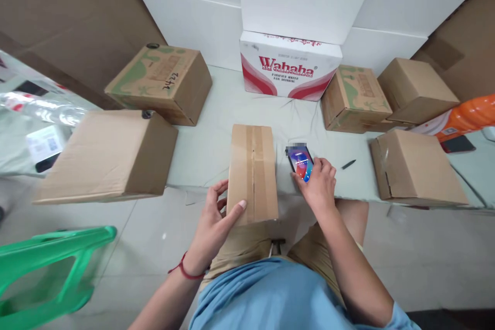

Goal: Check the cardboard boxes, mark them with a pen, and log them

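A narrow taped cardboard box (253, 170) lies in front of me, its near end sticking out past the table's front edge. My left hand (222, 211) grips the near left corner, thumb on top and fingers against the side. To the right of the box is a smartphone (300, 164) with a lit, colourful screen. My right hand (319, 180) closes around the phone's near right end, thumb and fingers on opposite edges. Whether the phone touches the table I cannot tell. Right of that hand lies a small dark pen-like object (348, 164).
Cardboard boxes stand at left (104, 154) and at right (417, 167), with more behind them. A white Wahaba-style water carton marked Wahaha (290, 67) is at the back. A green plastic stool (69, 268) is at lower left. An orange bottle-like object (464, 116) lies far right.
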Tool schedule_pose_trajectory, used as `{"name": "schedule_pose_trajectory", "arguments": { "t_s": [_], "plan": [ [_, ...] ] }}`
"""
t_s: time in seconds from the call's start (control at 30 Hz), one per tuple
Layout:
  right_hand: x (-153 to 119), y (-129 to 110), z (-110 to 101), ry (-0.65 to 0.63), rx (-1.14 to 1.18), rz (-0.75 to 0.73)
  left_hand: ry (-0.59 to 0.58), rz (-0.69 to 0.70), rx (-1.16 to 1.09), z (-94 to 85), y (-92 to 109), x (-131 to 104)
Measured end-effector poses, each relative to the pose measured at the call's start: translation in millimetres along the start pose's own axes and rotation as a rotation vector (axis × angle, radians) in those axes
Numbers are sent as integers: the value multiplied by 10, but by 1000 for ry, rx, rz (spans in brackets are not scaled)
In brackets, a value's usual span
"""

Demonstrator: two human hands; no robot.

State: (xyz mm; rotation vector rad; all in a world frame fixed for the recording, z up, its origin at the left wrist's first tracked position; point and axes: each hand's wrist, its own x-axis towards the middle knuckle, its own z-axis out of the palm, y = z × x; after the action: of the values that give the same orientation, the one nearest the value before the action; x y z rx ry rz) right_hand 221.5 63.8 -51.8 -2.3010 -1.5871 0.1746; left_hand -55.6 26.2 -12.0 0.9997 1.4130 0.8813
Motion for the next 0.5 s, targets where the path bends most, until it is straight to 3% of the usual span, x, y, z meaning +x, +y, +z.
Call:
{"name": "schedule_pose_trajectory", "arguments": {
  "t_s": [0.07,0.13,0.27,0.33,0.5],
  "plan": [
    [-53,53,-56,55,163,-69,2,-36,-129,6,-2,-18],
    [-169,90,-139,-31,421,-66,9,-57,-237,29,-24,-41],
    [-560,67,-332,-572,1050,140,80,37,-247,177,-102,-113],
    [-769,1,-409,-685,1258,214,81,134,-194,309,-144,-175],
    [-1016,-80,-540,-376,1371,299,-190,340,-118,650,-165,-320]
  ]
}}
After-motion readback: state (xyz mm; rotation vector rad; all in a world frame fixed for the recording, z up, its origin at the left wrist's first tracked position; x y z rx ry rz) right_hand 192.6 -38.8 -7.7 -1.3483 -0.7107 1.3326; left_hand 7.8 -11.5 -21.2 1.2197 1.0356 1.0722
